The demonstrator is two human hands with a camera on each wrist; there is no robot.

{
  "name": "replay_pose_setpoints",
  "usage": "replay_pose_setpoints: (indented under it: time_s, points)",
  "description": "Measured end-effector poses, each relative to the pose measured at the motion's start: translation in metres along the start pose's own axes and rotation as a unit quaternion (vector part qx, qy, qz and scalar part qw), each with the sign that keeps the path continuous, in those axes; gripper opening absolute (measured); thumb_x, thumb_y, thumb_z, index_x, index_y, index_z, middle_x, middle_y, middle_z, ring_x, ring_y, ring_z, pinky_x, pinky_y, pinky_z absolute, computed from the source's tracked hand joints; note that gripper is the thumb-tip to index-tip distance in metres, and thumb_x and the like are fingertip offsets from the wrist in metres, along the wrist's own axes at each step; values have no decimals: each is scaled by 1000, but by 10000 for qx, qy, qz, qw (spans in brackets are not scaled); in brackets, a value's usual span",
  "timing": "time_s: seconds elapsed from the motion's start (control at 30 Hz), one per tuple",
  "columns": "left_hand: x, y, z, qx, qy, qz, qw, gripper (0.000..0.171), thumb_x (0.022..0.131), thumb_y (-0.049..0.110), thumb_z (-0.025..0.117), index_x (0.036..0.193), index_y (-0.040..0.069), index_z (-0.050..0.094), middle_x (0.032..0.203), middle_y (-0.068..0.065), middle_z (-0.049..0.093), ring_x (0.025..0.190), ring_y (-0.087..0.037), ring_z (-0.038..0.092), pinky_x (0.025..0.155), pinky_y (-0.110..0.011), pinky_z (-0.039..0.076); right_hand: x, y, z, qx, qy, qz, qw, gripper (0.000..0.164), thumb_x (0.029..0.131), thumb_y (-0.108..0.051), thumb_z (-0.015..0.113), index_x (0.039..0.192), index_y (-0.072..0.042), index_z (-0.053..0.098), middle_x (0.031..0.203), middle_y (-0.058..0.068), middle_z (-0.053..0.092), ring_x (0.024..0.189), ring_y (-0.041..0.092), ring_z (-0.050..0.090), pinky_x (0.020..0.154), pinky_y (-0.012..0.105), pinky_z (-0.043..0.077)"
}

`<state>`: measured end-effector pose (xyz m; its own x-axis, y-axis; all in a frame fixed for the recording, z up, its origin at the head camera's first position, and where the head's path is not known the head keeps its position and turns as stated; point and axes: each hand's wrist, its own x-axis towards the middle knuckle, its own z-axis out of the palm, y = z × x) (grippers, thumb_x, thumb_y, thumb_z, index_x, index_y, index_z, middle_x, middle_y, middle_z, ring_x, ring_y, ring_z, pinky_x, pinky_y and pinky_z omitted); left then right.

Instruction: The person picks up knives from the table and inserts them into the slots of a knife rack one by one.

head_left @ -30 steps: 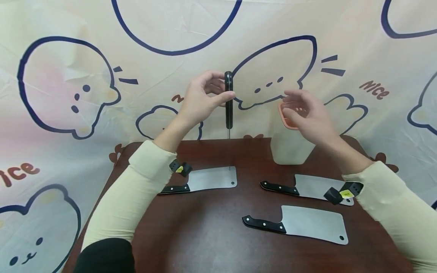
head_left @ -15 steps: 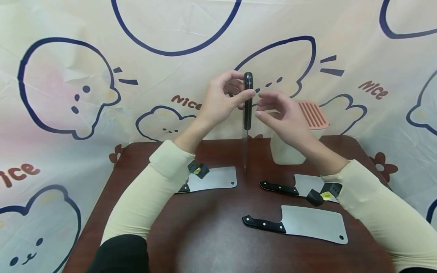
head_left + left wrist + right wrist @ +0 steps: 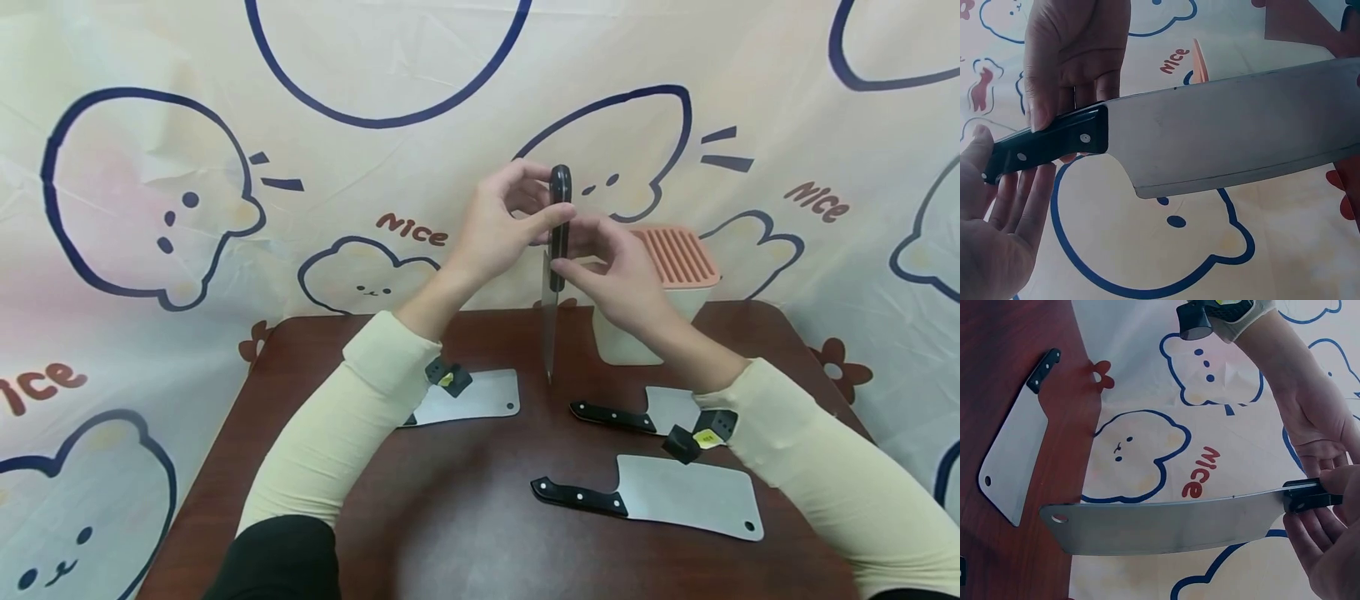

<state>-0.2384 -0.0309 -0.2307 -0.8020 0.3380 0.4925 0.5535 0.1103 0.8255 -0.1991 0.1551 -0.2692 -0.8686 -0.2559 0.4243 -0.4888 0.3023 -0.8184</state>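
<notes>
A cleaver [image 3: 550, 329] with a black riveted handle hangs point-down over the table's far part, its blade edge-on in the head view. My left hand [image 3: 498, 218] pinches the upper end of the handle between thumb and fingers. Lower down, near the blade, my right hand [image 3: 622, 271] pinches the same handle. The left wrist view shows the broad side of the blade [image 3: 1229, 131], with the left hand [image 3: 997, 244] at the handle's end. A hole shows near the tip of the blade [image 3: 1166, 531] in the right wrist view.
Three more cleavers lie flat on the brown table [image 3: 450, 508]: one at left [image 3: 480, 394], partly behind my left wrist, one at right [image 3: 611, 417], one in front [image 3: 690, 497]. Behind my right hand stands a white knife holder [image 3: 626, 337] with a slotted orange top [image 3: 684, 258].
My left hand has carried the cleaver to the right. My right hand has come left from beside the knife holder and now pinches the handle too. The cleavers on the table stay put.
</notes>
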Motion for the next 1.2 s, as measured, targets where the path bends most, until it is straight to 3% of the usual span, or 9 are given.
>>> replay_pose_setpoints:
  time_s: [0.2, 0.43, 0.67, 0.8, 0.93, 1.07, 1.2]
  points:
    - [0, -3, 0, 188, -132, -24, 9997, 44, 91, 16, 79, 129, 4, 61, 97, -9, 68, 90, -19, 68, 77, -32, 60, -2, 2, -1, -128, 26, 3, 9999, 45, 95, -3, 69, 138, 0, 56, 119, 14, 64, 107, 20, 63, 91, 22, 55]
    - [-4, -10, -10, 66, -166, -124, 9998, 47, 95, 18, 74, 135, 5, 55, 105, -10, 69, 91, -21, 67, 75, -35, 61, -3, 7, -4, -343, 68, 116, 9993, 43, 95, -5, 70, 136, 0, 58, 119, 15, 66, 107, 21, 63, 90, 22, 55]
    - [-18, -24, -37, 493, -294, -371, 9977, 41, 101, 22, 66, 136, 4, 55, 112, -10, 67, 96, -21, 67, 79, -34, 60, 1, 8, -10, -430, 152, 124, 9989, 43, 96, -3, 69, 137, 2, 56, 120, 16, 66, 106, 19, 63, 94, 27, 55]
    - [-30, -35, -54, 874, -352, -527, 9942, 40, 102, 22, 65, 136, 4, 56, 118, -11, 65, 103, -21, 67, 83, -35, 59, 3, 5, -15, -417, 254, 226, 9986, 44, 96, -4, 68, 138, 0, 55, 122, 16, 65, 109, 23, 62, 102, 38, 51]
    - [-44, -45, -73, 1384, -480, -746, 9864, 43, 101, 25, 66, 138, 5, 55, 128, -12, 62, 115, -23, 64, 94, -41, 56, 5, 1, -22, -412, 340, 393, 9978, 45, 96, -6, 68, 139, -2, 55, 124, 16, 65, 113, 26, 61, 109, 49, 43]
    - [-60, -53, -92, 1631, -721, -1118, 9776, 46, 102, 26, 65, 141, 6, 52, 138, -12, 58, 125, -27, 59, 104, -47, 49, 9, -5, -31, -487, 380, 546, 9966, 46, 98, -10, 68, 141, -5, 54, 127, 15, 64, 117, 25, 60, 111, 48, 42]
    - [-77, -64, -108, 1705, -943, -1450, 9701, 46, 103, 24, 63, 143, 4, 50, 141, -14, 55, 128, -31, 57, 106, -51, 47, 14, -13, -42, -581, 471, 671, 9949, 48, 99, -19, 67, 144, -10, 52, 130, 12, 64, 119, 22, 59, 110, 44, 42]
